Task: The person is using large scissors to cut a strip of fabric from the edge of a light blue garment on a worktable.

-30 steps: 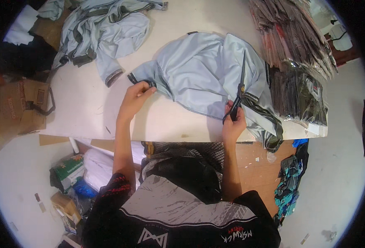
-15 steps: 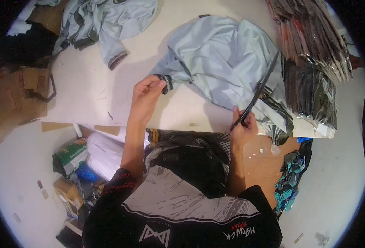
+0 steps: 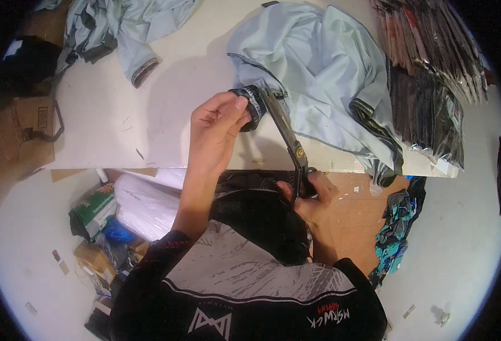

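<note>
A pale blue-grey garment (image 3: 330, 74) lies spread in loose folds on the white table (image 3: 176, 122). My left hand (image 3: 219, 122) pinches its dark cuff (image 3: 254, 108), lifted a little off the tabletop at the garment's left side. A pair of large scissors (image 3: 287, 131) is in my right hand (image 3: 316, 199), fingers through the handles near the table's front edge. The blades point up and left, with their tips right beside the cuff. They look nearly closed, and whether any cloth lies between them I cannot tell.
Another pale garment (image 3: 131, 28) lies at the far left of the table. Stacks of plastic-wrapped dark garments (image 3: 426, 113) stand at the right. A cardboard box (image 3: 23, 128) is at the left. Below the table are white wrapped bundles (image 3: 148, 207) and teal-black cloth (image 3: 395, 227).
The scissors have swung from pointing up-right to up-left, their tips now at the cuff. My right hand has come lower and left; my left hand has shifted right with the cuff.
</note>
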A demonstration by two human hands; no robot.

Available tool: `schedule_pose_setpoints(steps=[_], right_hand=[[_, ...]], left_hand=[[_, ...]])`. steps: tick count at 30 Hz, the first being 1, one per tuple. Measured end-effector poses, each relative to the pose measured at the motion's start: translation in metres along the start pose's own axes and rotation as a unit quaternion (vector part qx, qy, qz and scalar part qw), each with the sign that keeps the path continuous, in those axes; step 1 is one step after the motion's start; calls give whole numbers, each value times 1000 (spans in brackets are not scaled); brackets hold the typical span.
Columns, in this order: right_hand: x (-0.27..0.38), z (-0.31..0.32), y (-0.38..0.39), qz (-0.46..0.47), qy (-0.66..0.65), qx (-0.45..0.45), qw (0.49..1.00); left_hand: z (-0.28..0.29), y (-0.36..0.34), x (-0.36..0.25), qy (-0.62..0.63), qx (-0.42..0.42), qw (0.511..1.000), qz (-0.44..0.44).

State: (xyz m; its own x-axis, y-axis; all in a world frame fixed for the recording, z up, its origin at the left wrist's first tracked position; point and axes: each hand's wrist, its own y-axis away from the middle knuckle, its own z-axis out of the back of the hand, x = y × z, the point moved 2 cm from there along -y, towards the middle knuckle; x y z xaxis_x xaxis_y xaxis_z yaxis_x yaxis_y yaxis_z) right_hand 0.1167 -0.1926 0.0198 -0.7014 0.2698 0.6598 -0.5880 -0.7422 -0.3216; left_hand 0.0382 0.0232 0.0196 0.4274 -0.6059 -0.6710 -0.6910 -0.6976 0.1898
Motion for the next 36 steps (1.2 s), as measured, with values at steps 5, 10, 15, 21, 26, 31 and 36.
schedule_pose_setpoints(steps=[5, 10, 15, 21, 26, 31, 36], right_hand=[[1, 9, -4, 43, 7, 17, 999], [13, 16, -11, 124, 81, 1, 989], [4, 10, -2, 101, 62, -17, 993], [10, 15, -5, 130, 63, -3, 989], [5, 12, 2, 59, 28, 11, 998], [5, 8, 7, -51, -36, 6, 998], [7, 9, 6, 20, -12, -15, 1000]], left_hand=[[-8, 4, -4, -38, -16, 998, -41], [-11, 1, -1, -76, 8, 995, -65], [-9, 3, -2, -98, 1, 992, -78], [-10, 5, -1, -95, 13, 993, -73], [-12, 5, 0, -80, 4, 995, -61], [-12, 6, 0, -62, 7, 996, -66], [-11, 6, 2, -71, 5, 996, -59]])
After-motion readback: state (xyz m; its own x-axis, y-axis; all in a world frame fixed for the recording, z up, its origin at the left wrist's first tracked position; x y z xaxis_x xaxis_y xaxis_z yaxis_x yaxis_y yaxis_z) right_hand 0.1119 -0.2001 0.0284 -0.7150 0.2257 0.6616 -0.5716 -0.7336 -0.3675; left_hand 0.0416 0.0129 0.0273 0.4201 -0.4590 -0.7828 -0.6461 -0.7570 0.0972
